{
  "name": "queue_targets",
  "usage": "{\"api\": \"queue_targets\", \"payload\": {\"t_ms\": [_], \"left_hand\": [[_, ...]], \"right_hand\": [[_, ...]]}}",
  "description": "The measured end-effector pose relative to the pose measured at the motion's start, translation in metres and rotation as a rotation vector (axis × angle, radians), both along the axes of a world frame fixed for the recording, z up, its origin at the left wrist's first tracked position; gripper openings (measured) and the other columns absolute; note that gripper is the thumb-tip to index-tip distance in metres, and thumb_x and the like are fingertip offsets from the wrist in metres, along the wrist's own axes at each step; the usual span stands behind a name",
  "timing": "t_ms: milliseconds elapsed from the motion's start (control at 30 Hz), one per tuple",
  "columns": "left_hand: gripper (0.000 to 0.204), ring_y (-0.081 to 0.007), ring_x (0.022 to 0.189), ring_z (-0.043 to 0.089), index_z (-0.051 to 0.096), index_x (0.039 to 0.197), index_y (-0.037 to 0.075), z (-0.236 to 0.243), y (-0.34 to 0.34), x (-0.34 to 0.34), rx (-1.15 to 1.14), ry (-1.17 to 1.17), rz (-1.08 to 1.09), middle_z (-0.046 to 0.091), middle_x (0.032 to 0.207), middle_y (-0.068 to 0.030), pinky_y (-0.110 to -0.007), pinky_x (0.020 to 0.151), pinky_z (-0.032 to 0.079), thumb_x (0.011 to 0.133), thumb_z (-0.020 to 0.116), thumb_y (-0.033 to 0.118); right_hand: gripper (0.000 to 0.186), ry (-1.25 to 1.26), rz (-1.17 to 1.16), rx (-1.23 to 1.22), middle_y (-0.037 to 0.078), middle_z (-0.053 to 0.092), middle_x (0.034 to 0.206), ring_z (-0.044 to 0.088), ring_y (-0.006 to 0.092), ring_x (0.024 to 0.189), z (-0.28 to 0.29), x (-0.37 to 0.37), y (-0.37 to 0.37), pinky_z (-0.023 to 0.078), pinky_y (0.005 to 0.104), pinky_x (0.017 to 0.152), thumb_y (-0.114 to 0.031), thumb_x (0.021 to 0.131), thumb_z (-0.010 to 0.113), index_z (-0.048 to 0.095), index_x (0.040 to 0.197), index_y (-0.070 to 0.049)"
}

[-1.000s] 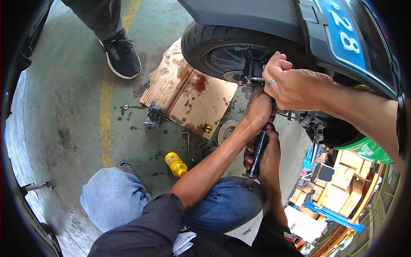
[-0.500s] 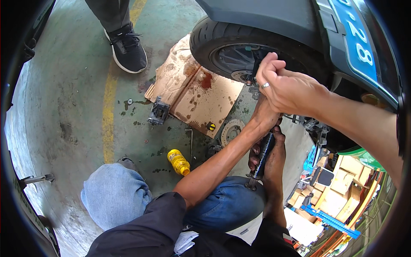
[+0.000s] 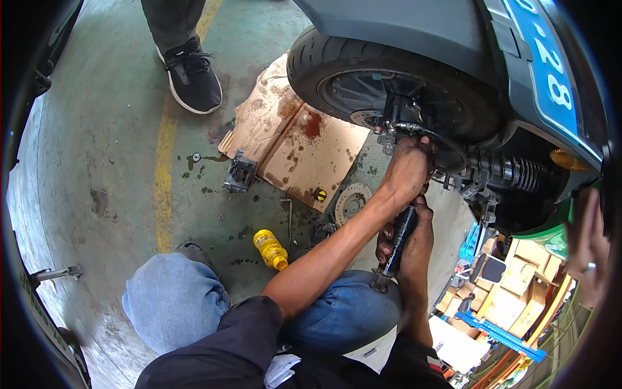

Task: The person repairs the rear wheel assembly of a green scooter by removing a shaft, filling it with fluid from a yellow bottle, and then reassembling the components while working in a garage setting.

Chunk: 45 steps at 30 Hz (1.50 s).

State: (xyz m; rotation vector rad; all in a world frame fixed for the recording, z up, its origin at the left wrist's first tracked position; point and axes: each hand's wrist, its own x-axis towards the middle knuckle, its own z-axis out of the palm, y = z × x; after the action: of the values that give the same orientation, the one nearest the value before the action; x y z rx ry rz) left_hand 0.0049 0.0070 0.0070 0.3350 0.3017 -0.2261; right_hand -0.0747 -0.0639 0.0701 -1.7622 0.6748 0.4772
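My left hand (image 3: 407,170) is closed at the wheel hub, just below a hose fitting (image 3: 408,127); what its fingers grip is hidden. Beneath it, my right hand (image 3: 414,238), darkened with grime, grips a black cylindrical syringe-like tool (image 3: 400,236) whose lower end reaches my right knee. The vehicle's black wheel (image 3: 317,65) has a disc at its centre, with a coil spring (image 3: 512,170) to its right. A stained cardboard sheet (image 3: 311,159) lies under the wheel, with a loose caliper (image 3: 241,171) on its corner and a brake disc (image 3: 352,204) beside it.
A yellow bottle (image 3: 270,248) and a hex key (image 3: 289,220) lie by my knees. A person's shoe (image 3: 194,81) stands at upper left; another person's hand (image 3: 586,246) is at the right edge. Boxes (image 3: 518,266) fill a rack at lower right. Dark bodywork (image 3: 395,23) overhangs the wheel.
The other person's hand has left the hub for the right edge, uncovering fitting and spring. My left hand has shifted slightly right; my right hand still grips the tool.
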Motion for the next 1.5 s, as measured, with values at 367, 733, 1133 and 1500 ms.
{"api": "queue_targets", "payload": {"t_ms": [367,733,1133,1500], "left_hand": [[0.020,-0.0074,0.049,0.034,0.053,0.090,0.010,0.006,0.004,-0.001,-0.047,0.046,-0.026,0.038,0.064,0.0045,-0.025,0.041,0.027,0.103,0.041,0.020],[0.033,-0.0118,0.045,0.037,0.056,0.093,0.003,0.000,-0.003,0.000,-0.016,0.018,0.006,0.041,0.058,0.0022,-0.030,0.040,0.030,0.105,0.039,0.028],[0.031,-0.0156,0.054,0.053,0.059,0.094,0.004,-0.016,-0.014,0.002,0.330,-0.277,0.353,0.054,0.065,-0.0016,-0.033,0.047,0.042,0.102,0.044,0.030],[0.023,-0.0080,0.060,0.046,0.056,0.099,0.008,-0.010,-0.003,-0.001,0.187,-0.116,0.027,0.050,0.074,0.0024,-0.026,0.051,0.038,0.104,0.044,0.028]], "right_hand": [[0.053,-0.027,0.030,-0.053,0.004,0.045,0.055,0.043,0.0181,0.034,-0.001,0.001,0.000,0.036,0.0328,0.032,-0.060,0.099,0.038,0.046,0.079,-0.011],[0.054,-0.014,0.033,-0.022,0.006,0.047,0.056,0.045,0.0189,0.036,-0.001,0.001,-0.003,0.039,0.0343,0.034,-0.059,0.099,0.037,0.047,0.079,-0.010],[0.028,-1.183,1.113,-1.030,0.017,0.067,0.100,0.065,0.0337,0.101,0.059,0.071,0.060,0.048,0.0397,0.090,-0.022,0.095,0.062,0.063,0.113,0.000],[0.029,-0.923,0.989,-0.648,0.010,0.067,0.083,0.063,0.0154,0.077,0.045,0.120,0.040,0.049,0.0305,0.074,-0.024,0.101,0.054,0.064,0.101,0.003]]}}
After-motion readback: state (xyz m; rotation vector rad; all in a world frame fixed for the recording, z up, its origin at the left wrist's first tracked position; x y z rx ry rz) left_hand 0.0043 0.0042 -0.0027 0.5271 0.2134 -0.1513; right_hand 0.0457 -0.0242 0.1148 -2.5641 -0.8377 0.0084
